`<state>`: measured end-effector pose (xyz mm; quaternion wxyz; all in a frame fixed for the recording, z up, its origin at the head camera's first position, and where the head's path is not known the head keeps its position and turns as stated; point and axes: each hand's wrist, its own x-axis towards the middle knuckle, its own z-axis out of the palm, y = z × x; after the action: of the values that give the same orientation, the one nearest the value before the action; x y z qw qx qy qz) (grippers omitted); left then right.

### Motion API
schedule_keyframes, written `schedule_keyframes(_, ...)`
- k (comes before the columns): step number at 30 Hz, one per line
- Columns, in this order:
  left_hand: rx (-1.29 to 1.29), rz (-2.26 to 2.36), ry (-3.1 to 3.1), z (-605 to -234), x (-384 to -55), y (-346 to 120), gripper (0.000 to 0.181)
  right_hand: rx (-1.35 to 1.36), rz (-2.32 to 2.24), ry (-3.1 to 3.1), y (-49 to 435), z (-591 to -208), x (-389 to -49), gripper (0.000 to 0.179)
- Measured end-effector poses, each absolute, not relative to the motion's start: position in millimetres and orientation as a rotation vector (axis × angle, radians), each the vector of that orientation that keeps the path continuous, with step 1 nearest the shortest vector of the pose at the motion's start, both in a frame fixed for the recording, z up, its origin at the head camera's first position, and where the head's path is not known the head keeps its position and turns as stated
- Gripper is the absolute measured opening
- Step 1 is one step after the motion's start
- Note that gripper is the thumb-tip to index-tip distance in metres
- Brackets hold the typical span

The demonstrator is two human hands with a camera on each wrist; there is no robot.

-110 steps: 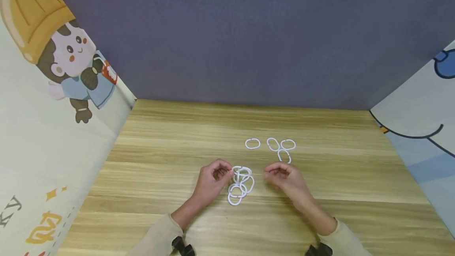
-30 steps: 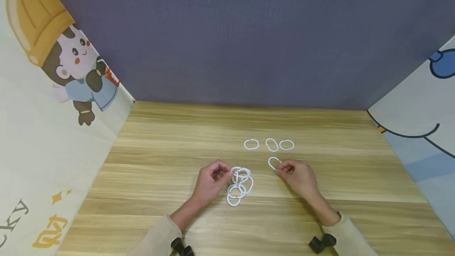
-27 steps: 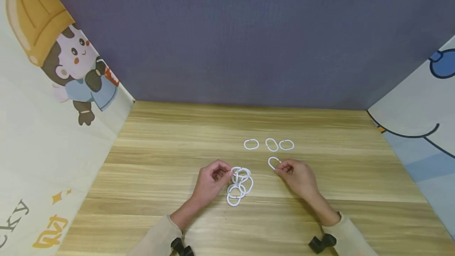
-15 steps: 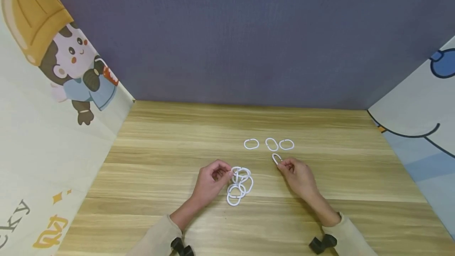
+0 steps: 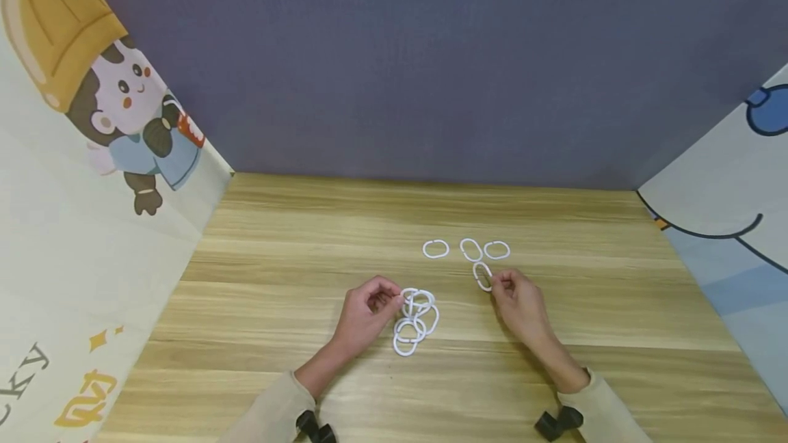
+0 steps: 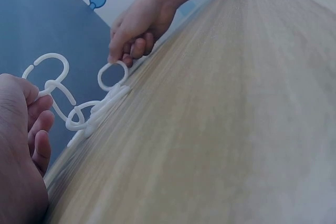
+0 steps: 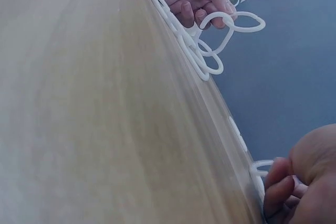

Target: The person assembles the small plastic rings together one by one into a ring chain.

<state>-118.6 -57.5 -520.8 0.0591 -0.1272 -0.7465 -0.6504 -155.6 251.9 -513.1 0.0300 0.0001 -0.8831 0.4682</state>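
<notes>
Pinching a white link (image 5: 475, 277) at its ten o'clock in the head view, the right hand (image 5: 522, 310) was near three loose links (image 5: 479, 247) on the wooden table (image 5: 295, 245), while the left hand (image 5: 368, 316) pinched a chain (image 5: 414, 318) at its three. In the left wrist view, the chain drooped from the left hand at nine o'clock. In the right wrist view, the right hand, at four, partly hid its link.

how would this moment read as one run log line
left hand: pinches linked white rings | right hand: pinches single white ring | loose rings: three, lying on table
</notes>
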Motion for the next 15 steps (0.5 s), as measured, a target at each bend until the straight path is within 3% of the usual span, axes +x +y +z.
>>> schedule_keyframes(15,-0.37,-1.976,-2.277,-519.4,-118.9,-57.1,0.008,-0.138,1.826,-2.646,251.1,-517.1,-157.5,0.01)
